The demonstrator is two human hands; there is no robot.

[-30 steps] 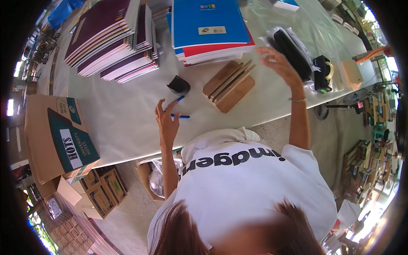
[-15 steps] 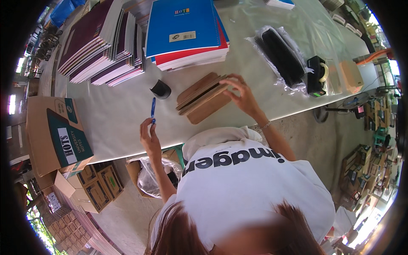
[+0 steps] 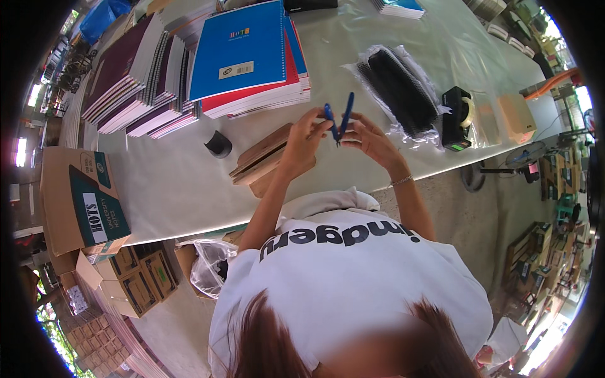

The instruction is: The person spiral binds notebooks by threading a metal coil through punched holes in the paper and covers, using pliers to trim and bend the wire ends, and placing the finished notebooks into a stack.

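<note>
Left hand pinching the blue V-shaped tool by its left arm, tool raised in front of the torso over the counter, point toward the person. Right hand at the tool's other arm, fingers curled; can't tell if gripping or only touching. Wooden block on the counter, partly behind left hand and forearm. Black curved piece left of block. Blue notebook on top of a stack beyond. Plastic-wrapped black bundle beyond right hand, tape dispenser just beside it.
</note>
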